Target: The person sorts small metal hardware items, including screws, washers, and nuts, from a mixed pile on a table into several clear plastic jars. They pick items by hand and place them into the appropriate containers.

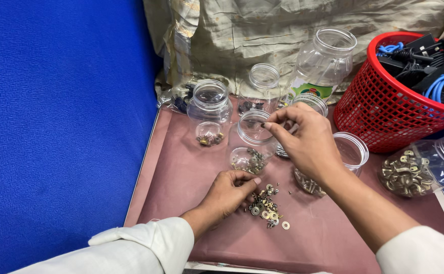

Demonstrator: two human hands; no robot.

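Note:
A small heap of metal washers, nuts and screws point(267, 207) lies on a dusty-pink board point(171, 177). My left hand point(227, 195) rests on the board at the heap's left edge, fingers curled over a few pieces. My right hand point(305, 139) hovers above the mouth of a clear plastic jar point(251, 144) with screws at its bottom; thumb and forefinger are pinched together over the opening, and whatever they hold is too small to see.
More clear jars stand around: one with brass bits point(210, 111), a slim one point(262, 86), a large empty one point(326, 58), and one with brass washers on its side point(419, 167). A red mesh basket point(384, 111) holds cables. Blue cloth point(54, 127) covers the left.

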